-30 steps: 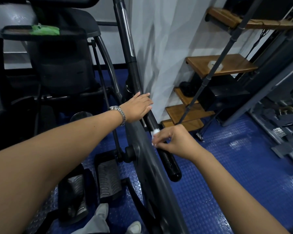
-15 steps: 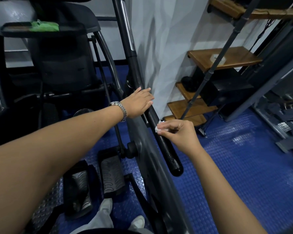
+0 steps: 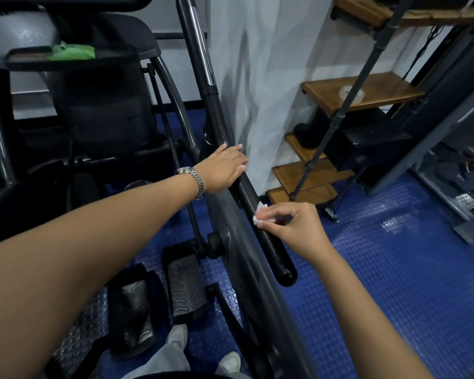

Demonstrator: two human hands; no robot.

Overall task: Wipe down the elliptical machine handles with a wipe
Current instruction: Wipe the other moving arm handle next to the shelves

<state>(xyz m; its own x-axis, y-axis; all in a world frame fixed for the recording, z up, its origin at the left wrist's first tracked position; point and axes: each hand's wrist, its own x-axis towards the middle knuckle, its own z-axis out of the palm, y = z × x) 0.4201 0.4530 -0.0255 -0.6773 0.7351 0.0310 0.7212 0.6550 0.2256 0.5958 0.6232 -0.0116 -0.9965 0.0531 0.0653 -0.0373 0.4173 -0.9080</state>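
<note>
Vs 1 s ago, my right hand (image 3: 293, 228) has slipped from the top of the long black padded tubular handle (image 3: 274, 250) to its right side. It's still pinching the small crumpled white wipe (image 3: 259, 218) betw. thumb & fingertips, pressed on the grip above the rounded end. Left hand (image 3: 225, 166) hasn't moved: fingers laid fairly straight over the bar higher up, steadying it. Little travel along the grip, so I judge most wiping is still to do.

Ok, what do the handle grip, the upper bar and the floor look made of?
Handle grip: likely black rubber or foam, matte with fine dimples.
Upper bar: seemingly chromed metal, bright mirror streak.
Floor: probably rubber matting, blue with raised round studs.
</note>
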